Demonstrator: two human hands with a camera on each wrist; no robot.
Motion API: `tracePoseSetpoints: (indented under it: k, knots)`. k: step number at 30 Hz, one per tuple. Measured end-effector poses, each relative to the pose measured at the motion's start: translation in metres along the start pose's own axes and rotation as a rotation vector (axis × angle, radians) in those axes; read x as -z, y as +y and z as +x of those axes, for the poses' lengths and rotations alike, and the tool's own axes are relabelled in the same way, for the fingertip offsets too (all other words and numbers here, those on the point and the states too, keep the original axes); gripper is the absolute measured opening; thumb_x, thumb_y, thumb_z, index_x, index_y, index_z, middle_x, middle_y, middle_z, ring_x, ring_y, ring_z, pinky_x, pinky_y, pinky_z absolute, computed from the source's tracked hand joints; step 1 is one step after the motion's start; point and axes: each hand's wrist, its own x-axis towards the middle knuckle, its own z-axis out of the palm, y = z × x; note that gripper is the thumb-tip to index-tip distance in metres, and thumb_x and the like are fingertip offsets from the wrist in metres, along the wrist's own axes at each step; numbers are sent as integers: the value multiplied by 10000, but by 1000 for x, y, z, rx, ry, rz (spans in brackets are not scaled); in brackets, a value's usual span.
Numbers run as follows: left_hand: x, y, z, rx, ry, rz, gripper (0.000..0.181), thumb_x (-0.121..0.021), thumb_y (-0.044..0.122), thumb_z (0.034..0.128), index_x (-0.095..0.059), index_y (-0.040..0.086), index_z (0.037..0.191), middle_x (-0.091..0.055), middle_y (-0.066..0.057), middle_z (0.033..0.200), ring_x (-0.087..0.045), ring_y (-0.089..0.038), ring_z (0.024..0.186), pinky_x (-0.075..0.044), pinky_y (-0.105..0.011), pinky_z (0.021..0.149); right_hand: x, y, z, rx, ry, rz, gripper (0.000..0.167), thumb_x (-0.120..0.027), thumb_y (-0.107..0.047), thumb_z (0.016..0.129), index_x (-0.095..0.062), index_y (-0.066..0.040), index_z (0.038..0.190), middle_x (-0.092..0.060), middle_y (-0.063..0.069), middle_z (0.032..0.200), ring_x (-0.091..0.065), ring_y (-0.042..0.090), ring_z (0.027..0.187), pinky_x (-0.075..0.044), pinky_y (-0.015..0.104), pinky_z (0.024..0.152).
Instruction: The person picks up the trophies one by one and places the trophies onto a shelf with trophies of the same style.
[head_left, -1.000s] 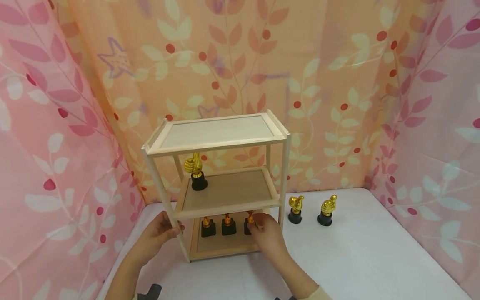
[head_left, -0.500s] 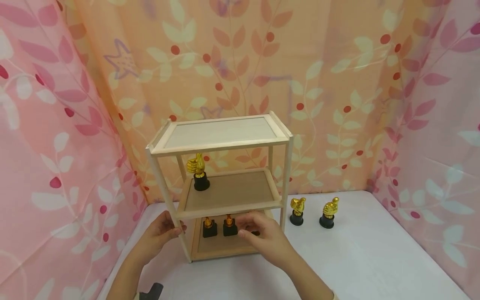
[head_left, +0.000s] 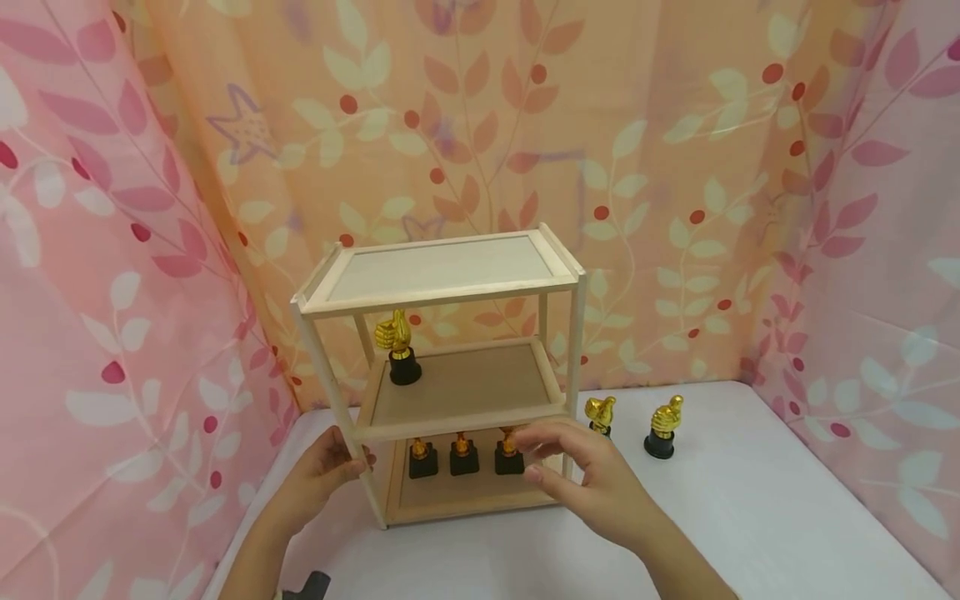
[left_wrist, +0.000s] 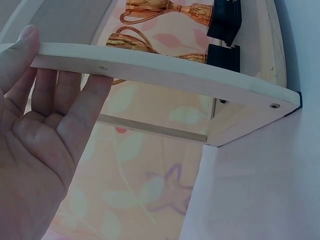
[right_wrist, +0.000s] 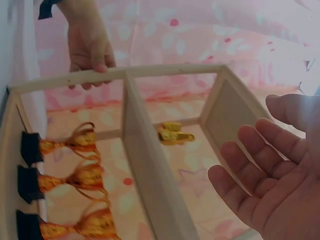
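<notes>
A pale wooden three-tier shelf (head_left: 442, 267) stands on the table. My left hand (head_left: 315, 479) grips its front left post, fingers behind and thumb in front, as the left wrist view also shows. On the bottom tier three gold cup trophies with black bases form a row: left (head_left: 422, 461), middle (head_left: 463, 458) and right (head_left: 509, 457). The middle tier's left side carries a gold thumbs-up trophy (head_left: 403, 367). My right hand (head_left: 600, 475) hovers before the shelf's front right post, fingers relaxed and apart, with nothing in it. The right wrist view shows its bare palm (right_wrist: 295, 200).
Two more gold thumbs-up trophies stand on the white-covered table (head_left: 750, 517) right of the shelf: a near one (head_left: 600, 408), its base partly behind my right hand, and a farther one (head_left: 662, 429). Leaf-patterned curtains (head_left: 660, 208) close off the back and both sides.
My right hand has let go of the right cup trophy and drawn away to the right, bringing that trophy back into sight. My left hand keeps its hold on the post.
</notes>
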Motion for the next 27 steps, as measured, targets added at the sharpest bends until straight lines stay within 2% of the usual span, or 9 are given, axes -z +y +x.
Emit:
tracePoseSetpoints:
  k: [5,12,14,22,27]
  knots:
    - [-2,0,-1,13,-1,-1,296,-584,-12,1007,-411,-97,1232,-611,-161,1124,-684,-239,1090,-571,-309,937,28,-1,-7,96,56,-52,392,-725,51,900,-663,-121,1247,-687,10,1204,-659,131,1050,-554,253,876]
    - [-2,1,0,-10,4,-8,304,-577,-33,1004,-403,-108,1242,-611,-141,1112,-692,-227,1082,-575,-312,936,63,-1,-6,155,168,-79,462,-697,186,827,-658,-23,1238,-695,64,1160,-665,129,1048,-547,220,896]
    - [-2,1,0,-8,4,-5,311,-577,-30,1005,-398,-110,1247,-610,-140,1113,-692,-246,1087,-573,-305,937,70,0,-7,132,190,-97,462,-695,190,828,-661,-18,1239,-698,65,1156,-666,121,1048,-546,207,898]
    - [-1,2,-1,0,7,19,320,-578,-12,1013,-399,-104,1261,-607,-176,1125,-690,-243,1094,-566,-291,943,90,11,-11,-67,266,-153,400,-685,117,898,-658,-29,1270,-706,-8,1159,-666,109,1068,-516,156,935]
    - [-2,4,-1,17,12,21,317,-588,-2,1011,-412,-87,1259,-605,-185,1124,-686,-274,1102,-566,-289,942,93,28,-11,-168,311,-213,356,-704,-4,944,-664,-85,1288,-711,88,1153,-661,58,1049,-508,120,914]
